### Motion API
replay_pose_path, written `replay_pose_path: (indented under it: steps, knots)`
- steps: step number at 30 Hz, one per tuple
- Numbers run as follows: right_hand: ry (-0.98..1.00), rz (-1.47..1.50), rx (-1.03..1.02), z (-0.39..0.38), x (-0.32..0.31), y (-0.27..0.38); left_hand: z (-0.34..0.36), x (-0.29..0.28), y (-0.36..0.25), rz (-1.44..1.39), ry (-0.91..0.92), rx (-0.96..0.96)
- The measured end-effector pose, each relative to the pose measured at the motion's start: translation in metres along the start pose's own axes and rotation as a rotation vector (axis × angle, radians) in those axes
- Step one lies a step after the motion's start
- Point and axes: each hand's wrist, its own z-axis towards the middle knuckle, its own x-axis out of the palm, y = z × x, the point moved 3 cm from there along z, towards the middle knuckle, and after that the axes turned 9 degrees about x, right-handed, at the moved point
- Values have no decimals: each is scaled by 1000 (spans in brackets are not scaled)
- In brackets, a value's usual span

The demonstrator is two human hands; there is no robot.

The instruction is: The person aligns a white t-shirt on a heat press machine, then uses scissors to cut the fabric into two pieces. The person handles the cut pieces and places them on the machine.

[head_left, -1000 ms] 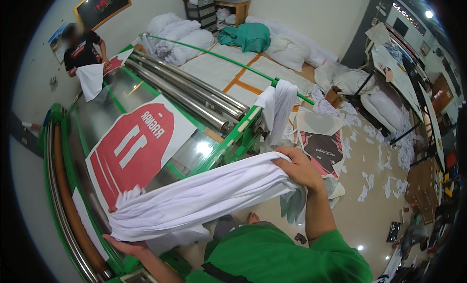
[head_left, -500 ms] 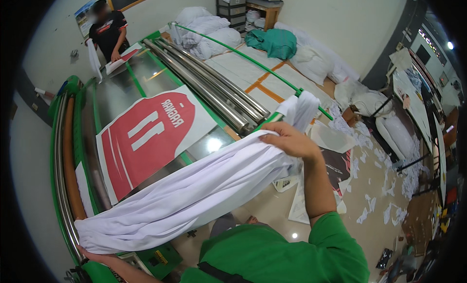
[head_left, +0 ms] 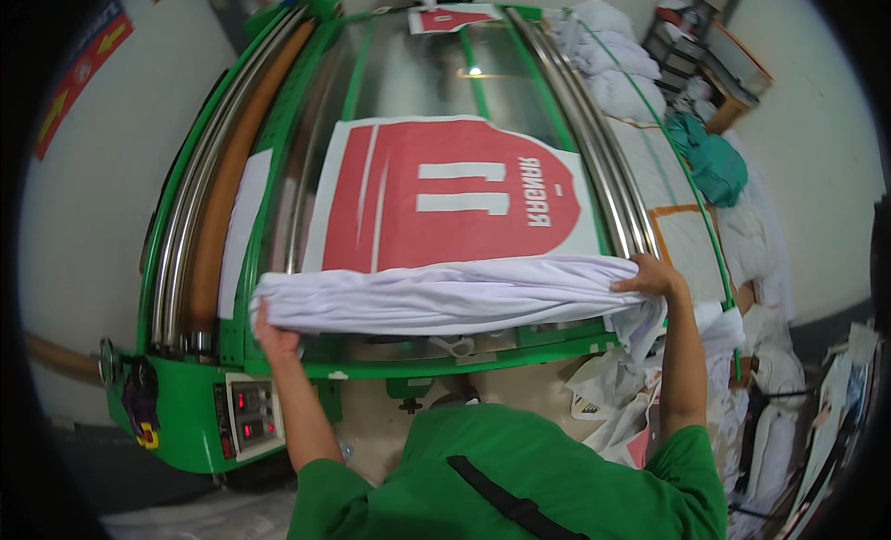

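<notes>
A bunched length of white fabric (head_left: pixel 445 297) stretches across the near end of the machine's flat bed, held by both my hands. My left hand (head_left: pixel 276 331) grips its left end, with part of the fingers hidden under the cloth. At the other end, my right hand (head_left: pixel 650 278) closes on the fabric beside the steel rollers, the thumb on top. Just beyond the cloth lies a printed sheet (head_left: pixel 455 192), a red shirt-panel shape with white markings on white paper. The fabric overlaps or borders its near edge. The metal bed (head_left: pixel 408 76) shows around the sheet.
Steel rollers (head_left: pixel 594 131) run along the bed's right side; a brown roller (head_left: pixel 246 169) lies on the left. A control panel (head_left: pixel 252 415) sits at the near left corner. Another red print (head_left: pixel 450 18) lies at the far end. White bundles (head_left: pixel 613 66) and a teal bundle (head_left: pixel 710 164) lie right.
The white fabric has moved forward from the bed's near side to over its near end, and now lies more level. Both hands travelled with it, and the view has turned toward the machine.
</notes>
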Motion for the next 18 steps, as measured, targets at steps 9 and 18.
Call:
replay_pose_path:
  steps: [9, 18]
  knots:
    - [-906, -250, -125, 25, 82, 43, -19, -90, 40, 117, -233, -157]
    - [-779, -32, -237, 16, 117, 4, -103, 1, 1, 1561, 129, 27]
